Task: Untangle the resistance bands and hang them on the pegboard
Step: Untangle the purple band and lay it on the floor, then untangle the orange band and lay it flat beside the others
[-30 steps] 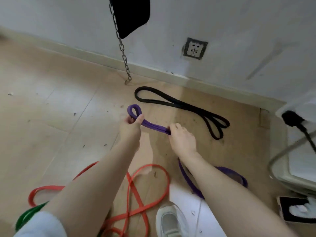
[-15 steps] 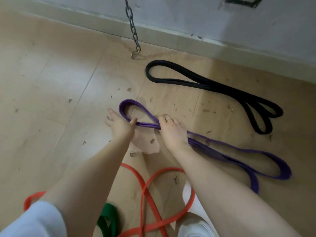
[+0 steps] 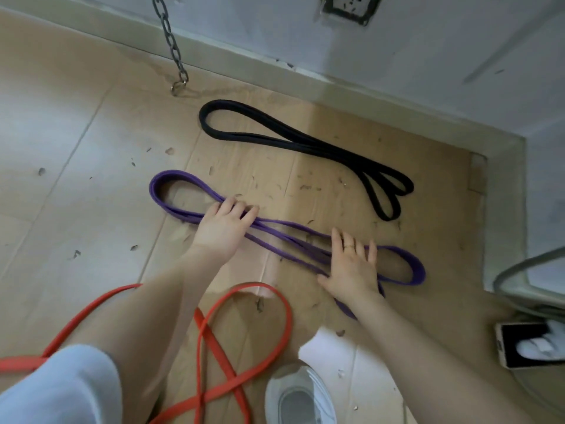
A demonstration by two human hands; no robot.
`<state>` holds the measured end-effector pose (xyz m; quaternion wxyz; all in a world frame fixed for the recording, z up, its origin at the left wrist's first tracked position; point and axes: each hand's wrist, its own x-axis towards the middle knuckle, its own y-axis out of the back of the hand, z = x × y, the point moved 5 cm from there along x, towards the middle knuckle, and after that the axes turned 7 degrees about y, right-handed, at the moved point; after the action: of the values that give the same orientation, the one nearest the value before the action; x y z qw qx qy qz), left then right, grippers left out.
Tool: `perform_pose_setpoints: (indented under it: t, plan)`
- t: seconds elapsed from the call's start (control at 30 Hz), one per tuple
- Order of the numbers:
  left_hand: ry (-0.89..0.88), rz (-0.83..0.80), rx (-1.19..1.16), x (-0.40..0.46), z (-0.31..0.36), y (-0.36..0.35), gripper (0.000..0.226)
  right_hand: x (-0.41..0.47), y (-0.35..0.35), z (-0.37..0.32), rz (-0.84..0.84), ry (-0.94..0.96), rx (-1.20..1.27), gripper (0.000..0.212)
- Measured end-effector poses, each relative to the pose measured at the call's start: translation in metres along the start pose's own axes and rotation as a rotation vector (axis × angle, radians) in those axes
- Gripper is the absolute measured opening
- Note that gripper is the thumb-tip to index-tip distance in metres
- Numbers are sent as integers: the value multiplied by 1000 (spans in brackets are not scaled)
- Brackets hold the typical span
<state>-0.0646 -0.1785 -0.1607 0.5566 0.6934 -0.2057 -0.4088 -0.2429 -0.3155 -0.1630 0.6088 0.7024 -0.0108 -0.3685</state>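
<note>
- Red band (image 3: 211, 341): floor's near-left edge, crossed over itself, not yet sorted.
- Left hand (image 3: 221, 228), right hand (image 3: 351, 267): fingers spread, pressing purple band (image 3: 171, 191) flat mid-floor.
- Black band (image 3: 305, 145): laid out by the wall.
- Nothing hung; no pegboard visible.

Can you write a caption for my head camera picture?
Both hands, left and right, flatten the purple band on the floor.

Three flat rubber resistance bands show: one purple band (image 3: 171, 179), one black band (image 3: 305, 145), one red band (image 3: 214, 341). One hanging metal chain (image 3: 171, 44), one white shoe (image 3: 298, 396) and one phone (image 3: 526, 344) are also visible.
</note>
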Motion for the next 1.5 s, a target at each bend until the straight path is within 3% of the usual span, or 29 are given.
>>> perform_pose_setpoints:
  t: [0.13,0.23,0.33,0.43,0.6,0.7,0.8,0.9,1.0,1.1,1.23,1.37,1.5]
  plan:
    - [29,-22,5,3,-12,2,37,4,-1,13,45,91,-2,52]
    - [42,-48,-15,15,-10,13,39,14,10,17,49,171,-44,30]
    - [43,4,13,37,-2,27,49,29,32,29,112,168,-76,31]
    - [37,78,18,60,5,30,38,48,46,47,146,142,-110,30]
    - [87,60,-32,67,12,17,48,59,22,55,16,69,-54,29]
    - [74,52,-42,57,5,13,69,57,27,49,26,20,-34,51]
    - [115,60,-168,39,-6,15,72,37,45,16,187,116,-30,76]
    - [206,24,-339,8,-23,14,69,3,32,-47,227,335,137,55]
    - [171,-38,-300,-35,-46,8,68,-26,-6,-104,138,495,17,37]
    - [174,-106,-239,-85,-75,4,68,-37,-22,-126,88,465,-17,13]
    - [194,-91,-158,-157,-107,28,64,-55,3,-126,73,356,-3,21]
    - [330,-5,-587,-229,-118,83,63,-107,95,-151,172,386,225,20]
    - [311,98,-918,-288,-103,133,51,-174,185,-185,237,555,545,23]
